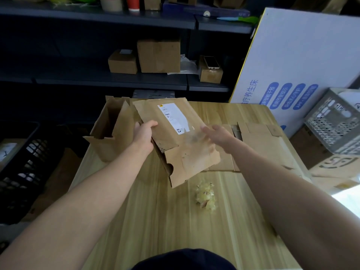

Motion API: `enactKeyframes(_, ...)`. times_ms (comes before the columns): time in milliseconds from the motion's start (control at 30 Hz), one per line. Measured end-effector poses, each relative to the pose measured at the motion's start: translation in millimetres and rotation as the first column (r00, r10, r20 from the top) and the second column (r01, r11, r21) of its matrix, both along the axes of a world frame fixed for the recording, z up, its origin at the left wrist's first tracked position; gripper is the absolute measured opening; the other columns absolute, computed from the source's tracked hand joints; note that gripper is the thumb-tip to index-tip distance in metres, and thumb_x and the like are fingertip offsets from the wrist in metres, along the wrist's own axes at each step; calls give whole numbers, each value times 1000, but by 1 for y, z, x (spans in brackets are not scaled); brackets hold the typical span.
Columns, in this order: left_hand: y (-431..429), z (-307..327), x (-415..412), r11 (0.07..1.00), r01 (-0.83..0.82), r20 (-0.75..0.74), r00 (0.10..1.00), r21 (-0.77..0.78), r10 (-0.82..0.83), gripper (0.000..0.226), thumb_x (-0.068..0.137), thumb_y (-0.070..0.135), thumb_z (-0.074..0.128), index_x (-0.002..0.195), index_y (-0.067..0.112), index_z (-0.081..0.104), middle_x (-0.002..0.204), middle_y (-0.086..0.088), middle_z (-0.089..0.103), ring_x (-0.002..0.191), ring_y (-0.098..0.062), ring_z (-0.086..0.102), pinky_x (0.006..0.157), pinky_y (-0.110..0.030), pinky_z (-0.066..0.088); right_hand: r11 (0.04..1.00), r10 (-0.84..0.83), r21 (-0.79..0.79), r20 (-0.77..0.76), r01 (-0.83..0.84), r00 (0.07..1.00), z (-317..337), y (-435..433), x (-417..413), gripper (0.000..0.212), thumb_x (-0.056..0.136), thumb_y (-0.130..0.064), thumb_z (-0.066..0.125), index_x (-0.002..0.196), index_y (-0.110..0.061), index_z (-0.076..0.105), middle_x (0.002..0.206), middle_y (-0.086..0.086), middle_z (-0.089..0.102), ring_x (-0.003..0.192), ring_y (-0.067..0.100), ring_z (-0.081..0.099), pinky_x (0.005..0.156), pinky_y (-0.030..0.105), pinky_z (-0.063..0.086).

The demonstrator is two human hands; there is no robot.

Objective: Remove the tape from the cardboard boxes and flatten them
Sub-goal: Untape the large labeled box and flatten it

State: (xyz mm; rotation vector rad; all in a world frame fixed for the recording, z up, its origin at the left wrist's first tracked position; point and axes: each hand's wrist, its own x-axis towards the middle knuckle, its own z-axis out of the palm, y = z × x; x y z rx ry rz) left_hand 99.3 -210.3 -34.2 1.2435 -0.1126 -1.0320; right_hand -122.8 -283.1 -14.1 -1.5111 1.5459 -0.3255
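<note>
While left hand (145, 136) grips left edge of flattened brown cardboard box with white shipping label (171, 142), thumb on top, box held tilted over far middle of light wooden counter (155, 221). Right hand (216, 134) just beside box's right edge, fingers stretched toward it, motion-blurred (cannot tell if pinching anything). Crumpled wad of yellowish clear tape (205, 196) on counter, near box's near corner. Opened brown carton (111, 131) upright at counter's far left. Flat cardboard sheets (259, 141) lying at right.
</note>
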Motion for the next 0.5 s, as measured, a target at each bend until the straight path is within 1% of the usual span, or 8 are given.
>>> enactKeyframes(100, 1, 1, -3, 997, 18, 64, 998, -77, -13, 62, 77, -1, 62, 130, 24, 44, 99, 5, 64, 85, -16, 64, 62, -31, 52, 997, -48, 62, -75, 52, 996, 2, -1, -1, 89, 82, -69, 48, 144, -8, 32, 136, 10, 45, 115, 32, 49, 79, 40, 38)
enactKeyframes(200, 3, 2, -2, 995, 53, 159, 986, -83, -39, 64, 79, 2, 62, 135, 25, 41, 103, 7, 64, 87, -13, 63, 64, -30, 50, 994, -70, 78, -99, 77, 993, 2, -4, -4, 83, 78, -72, 52, 130, -7, 49, 126, 10, 52, 106, 30, 53, 80, 40, 42)
enactKeyframes(267, 4, 3, -1, 993, 94, 223, 972, -65, -77, 63, 82, 8, 63, 137, 24, 38, 112, 1, 62, 92, -14, 62, 66, -29, 50, 987, -124, 102, -16, 125, 992, 1, -7, -4, 69, 78, -65, 59, 116, -8, 56, 115, 8, 58, 98, 27, 58, 81, 40, 46)
enactKeyframes(300, 5, 2, 0, 991, 115, 244, 965, -63, -96, 63, 83, 12, 64, 138, 24, 37, 115, 1, 61, 95, -15, 62, 66, -28, 50, 981, -154, 123, 36, 148, 987, 2, -7, -4, 59, 79, -61, 62, 108, -10, 56, 107, 6, 60, 89, 24, 58, 78, 39, 48)
enactKeyframes(367, 5, 1, 1, 985, 154, 272, 954, -75, -128, 58, 84, 19, 65, 136, 25, 40, 117, 1, 62, 97, -13, 63, 66, -26, 51, 965, -216, 185, 148, 187, 965, 6, -4, -3, 42, 83, -51, 64, 101, -15, 53, 87, 1, 57, 71, 18, 54, 60, 36, 48)
enactKeyframes(400, 5, 0, 2, 981, 179, 293, 944, -71, -151, 54, 85, 25, 65, 134, 27, 43, 118, 2, 62, 98, -13, 63, 70, -27, 53, 953, -253, 220, 202, 208, 946, 9, -4, -2, 40, 84, -48, 65, 101, -15, 51, 83, 0, 55, 69, 18, 53, 53, 34, 48)
enactKeyframes(433, 5, -1, 3, 977, 206, 320, 930, -47, -180, 52, 84, 34, 66, 132, 30, 46, 122, 2, 61, 103, -14, 62, 78, -30, 54, 939, -295, 250, 243, 234, 924, 10, -4, -1, 41, 83, -48, 66, 101, -15, 51, 83, 0, 55, 71, 20, 55, 52, 35, 48)
enactKeyframes(500, 7, -3, 4, 968, 243, 365, 897, 61, -248, 58, 78, 54, 65, 130, 34, 49, 129, 4, 55, 114, -16, 57, 95, -39, 48, 913, -379, 271, 290, 305, 879, 12, -8, 0, 46, 80, -50, 68, 102, -13, 53, 89, 3, 57, 79, 22, 57, 64, 38, 51)
